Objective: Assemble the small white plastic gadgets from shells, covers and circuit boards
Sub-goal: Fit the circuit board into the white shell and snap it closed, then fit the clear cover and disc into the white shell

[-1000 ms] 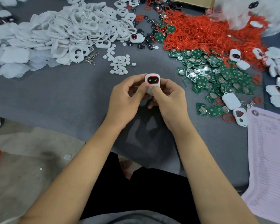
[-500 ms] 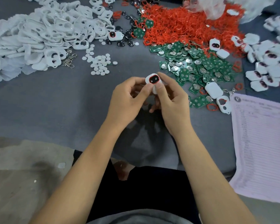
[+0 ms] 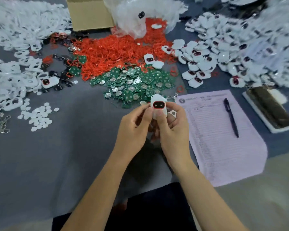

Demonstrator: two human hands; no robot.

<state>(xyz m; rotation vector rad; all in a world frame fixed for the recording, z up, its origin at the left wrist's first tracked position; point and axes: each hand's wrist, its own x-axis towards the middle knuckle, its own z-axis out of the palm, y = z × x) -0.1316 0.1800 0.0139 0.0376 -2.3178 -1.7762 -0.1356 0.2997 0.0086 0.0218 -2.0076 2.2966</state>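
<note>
A small white gadget (image 3: pixel 158 105) with a black window ringed in red is held upright above the grey cloth. My left hand (image 3: pixel 135 127) pinches its left side. My right hand (image 3: pixel 173 129) grips it from the right, thumb pressed on its lower front. Behind them lies a heap of green circuit boards (image 3: pixel 133 82), and beyond that a mound of red rings (image 3: pixel 117 49). White covers (image 3: pixel 13 74) are piled at the left. Small white discs (image 3: pixel 37 116) lie loose near them. Finished gadgets (image 3: pixel 207 59) pile up at the right.
A lilac printed form (image 3: pixel 217 137) with a dark pen (image 3: pixel 231 117) lies at the right. Past it sits a phone on a white pad (image 3: pixel 270 109). At the back stand a cardboard box (image 3: pixel 88 13) and a clear plastic bag (image 3: pixel 140 15). Metal key clips (image 3: pixel 2 122) lie at the far left.
The view has swung right and up, bringing the form, pen, phone and finished pile into sight. Both hands keep hold of the gadget, now a little further right, in front of the circuit boards.
</note>
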